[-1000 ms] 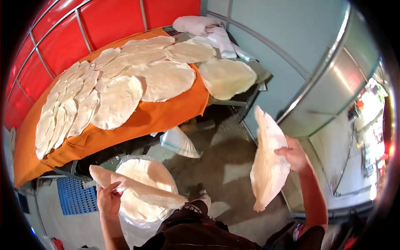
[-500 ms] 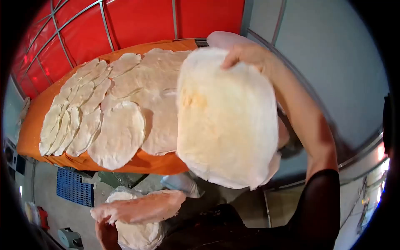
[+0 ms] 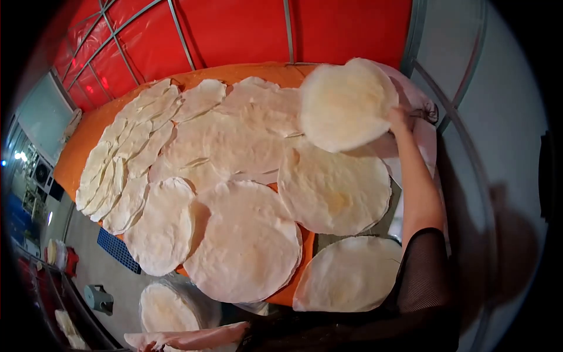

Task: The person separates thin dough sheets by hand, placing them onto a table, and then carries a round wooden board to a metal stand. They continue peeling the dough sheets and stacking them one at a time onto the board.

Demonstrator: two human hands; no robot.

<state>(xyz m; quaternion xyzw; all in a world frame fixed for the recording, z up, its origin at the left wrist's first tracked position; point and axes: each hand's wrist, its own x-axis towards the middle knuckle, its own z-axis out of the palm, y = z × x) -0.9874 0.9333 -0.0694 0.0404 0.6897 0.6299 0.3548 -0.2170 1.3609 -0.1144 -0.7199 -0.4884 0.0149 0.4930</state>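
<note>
At the far right of the orange-covered table, my right hand (image 3: 400, 120) grips the near-right edge of a thin round flatbread (image 3: 349, 108), which is raised over other sheets. At the bottom edge of the view a drooping flatbread (image 3: 190, 338) is held up by my left hand, of which only a sliver shows. Just beyond it stands a stack of round flatbreads (image 3: 169, 308) in clear plastic. Wide single flatbreads lie near my right arm: one in the front middle (image 3: 243, 240), one to its right (image 3: 337, 190) and one at the near right corner (image 3: 352, 276).
Overlapping smaller flatbreads (image 3: 126, 149) cover the table's left part over the orange cloth (image 3: 73, 158). A red sheet wall (image 3: 246, 35) on metal bars stands behind, a grey panel (image 3: 510, 129) at the right. A blue plastic grate (image 3: 119, 249) and a grey-green container (image 3: 98, 298) are on the floor.
My right hand has carried its flatbread away from me to the table's far right. Wide flatbreads at the front right now show. My left hand's flatbread sits lower in view.
</note>
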